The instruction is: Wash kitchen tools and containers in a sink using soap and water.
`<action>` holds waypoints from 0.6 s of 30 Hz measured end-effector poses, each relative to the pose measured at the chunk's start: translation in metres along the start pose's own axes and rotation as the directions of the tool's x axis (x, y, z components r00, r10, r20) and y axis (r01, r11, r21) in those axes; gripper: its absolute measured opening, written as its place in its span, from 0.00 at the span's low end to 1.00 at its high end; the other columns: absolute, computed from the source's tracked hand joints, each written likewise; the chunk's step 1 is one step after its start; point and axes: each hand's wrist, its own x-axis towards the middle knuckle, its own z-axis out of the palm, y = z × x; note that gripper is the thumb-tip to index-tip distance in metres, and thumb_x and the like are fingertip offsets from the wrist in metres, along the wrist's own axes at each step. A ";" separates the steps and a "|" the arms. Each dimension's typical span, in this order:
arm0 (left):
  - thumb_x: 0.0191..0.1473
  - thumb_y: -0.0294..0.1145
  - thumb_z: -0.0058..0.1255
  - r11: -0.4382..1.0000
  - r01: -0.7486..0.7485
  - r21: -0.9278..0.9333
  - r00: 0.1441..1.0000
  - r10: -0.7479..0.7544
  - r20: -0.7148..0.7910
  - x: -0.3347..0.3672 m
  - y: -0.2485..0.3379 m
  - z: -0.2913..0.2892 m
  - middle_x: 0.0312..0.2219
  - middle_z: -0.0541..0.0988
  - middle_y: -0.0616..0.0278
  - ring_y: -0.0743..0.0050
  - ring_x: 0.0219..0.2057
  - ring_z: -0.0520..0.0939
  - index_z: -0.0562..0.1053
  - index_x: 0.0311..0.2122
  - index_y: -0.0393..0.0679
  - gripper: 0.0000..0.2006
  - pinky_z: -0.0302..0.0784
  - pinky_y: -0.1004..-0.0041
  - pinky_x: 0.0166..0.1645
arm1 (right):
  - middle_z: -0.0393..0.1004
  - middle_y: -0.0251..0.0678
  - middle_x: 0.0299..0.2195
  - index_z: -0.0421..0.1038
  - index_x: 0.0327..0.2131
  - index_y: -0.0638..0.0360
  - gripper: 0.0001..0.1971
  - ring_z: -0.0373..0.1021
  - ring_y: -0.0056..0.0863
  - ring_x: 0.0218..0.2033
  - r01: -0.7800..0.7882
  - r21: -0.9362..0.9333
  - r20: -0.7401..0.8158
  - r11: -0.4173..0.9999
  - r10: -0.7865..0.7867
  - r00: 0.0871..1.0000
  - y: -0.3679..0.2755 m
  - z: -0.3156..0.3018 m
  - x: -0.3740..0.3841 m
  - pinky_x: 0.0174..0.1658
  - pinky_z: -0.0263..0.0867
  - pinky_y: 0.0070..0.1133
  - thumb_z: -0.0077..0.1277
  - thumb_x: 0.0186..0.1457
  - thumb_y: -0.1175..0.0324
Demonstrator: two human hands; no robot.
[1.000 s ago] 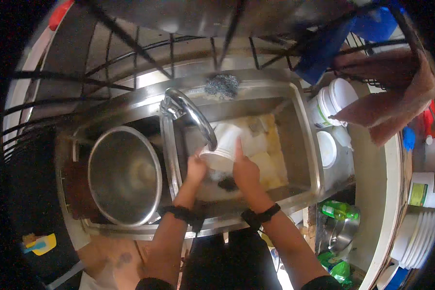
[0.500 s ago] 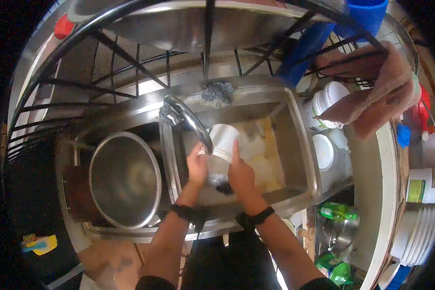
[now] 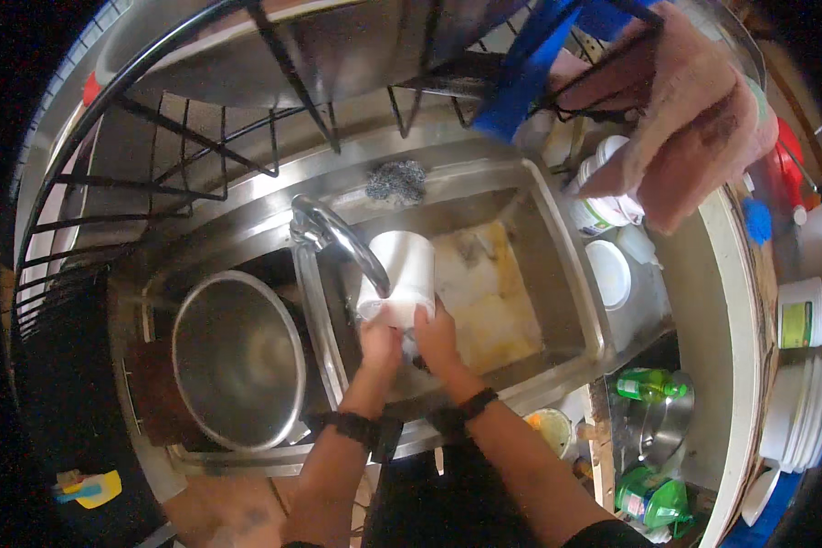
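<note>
A white plastic tub [image 3: 400, 260] is gripped at its near, rimmed end by both hands, beneath the curved metal faucet [image 3: 342, 242], which covers part of it. My left hand [image 3: 380, 345] is closed on the left of that rim; my right hand [image 3: 437, 338] is closed on the right of it. Some fingers are hidden behind the tub. The tub lies tilted over the right basin of the steel sink [image 3: 571, 292]. A yellowish-white patch [image 3: 493, 292] covers much of the basin floor. Something dark lies just beyond my wrists, mostly hidden.
A large round steel pot [image 3: 237, 365] fills the left basin. A metal scrubber [image 3: 395, 183] sits on the back ledge. Black rack bars [image 3: 292, 64] cross overhead, with a pink cloth [image 3: 694, 119] hanging at right. White tubs [image 3: 607, 274] and green bottles [image 3: 648, 385] stand right of the sink.
The tub has turned, and its rim now faces nearer to me under the faucet. My right hand has shifted down from the tub's side to its rim. The whole view has shifted slightly.
</note>
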 end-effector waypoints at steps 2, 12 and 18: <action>0.49 0.26 0.40 0.724 -0.233 0.649 0.919 0.382 -0.097 -0.002 -0.012 -0.047 0.27 0.74 0.62 0.69 0.25 0.75 0.68 0.38 0.37 0.10 0.73 0.71 0.28 | 0.69 0.59 0.32 0.63 0.44 0.64 0.22 0.65 0.55 0.36 -0.046 0.232 -0.045 0.972 0.058 0.997 -0.022 0.027 -0.018 0.40 0.62 0.37 0.39 0.51 0.58; 0.53 0.32 0.42 0.928 0.155 0.340 0.936 -0.028 -0.350 -0.046 0.029 0.099 0.31 0.74 0.59 0.71 0.31 0.75 0.67 0.41 0.34 0.13 0.70 0.73 0.37 | 0.72 0.48 0.24 0.62 0.44 0.66 0.22 0.70 0.42 0.26 -0.212 0.093 -0.012 0.973 0.214 0.977 0.045 0.003 0.007 0.32 0.64 0.34 0.41 0.50 0.59; 0.50 0.30 0.44 0.982 0.147 0.115 0.979 -0.128 -0.159 -0.031 0.033 0.072 0.36 0.72 0.55 0.69 0.36 0.73 0.62 0.45 0.32 0.18 0.69 0.71 0.40 | 0.71 0.46 0.23 0.61 0.42 0.69 0.18 0.70 0.33 0.17 -0.060 -0.146 0.033 0.987 0.066 0.997 0.052 -0.009 0.006 0.20 0.66 0.26 0.40 0.48 0.68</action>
